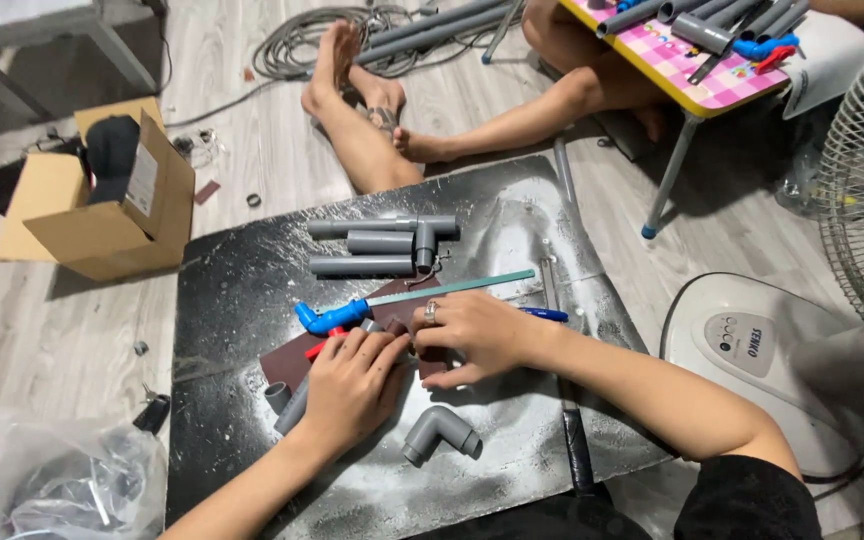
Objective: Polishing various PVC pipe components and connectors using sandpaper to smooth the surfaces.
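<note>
Head view | left hand (352, 385) and right hand (477, 335) cover grey pipe (292, 408)

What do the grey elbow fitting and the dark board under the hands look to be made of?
The grey elbow fitting looks like matte moulded plastic, probably PVC: uniform grey with thick socket rims. The dark board is glossy black, scuffed white; its material cannot be told.

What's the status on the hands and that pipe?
Left hand grips grey pipe. Right hand presses beside it on sandpaper. Elbow fitting lies near.
</note>
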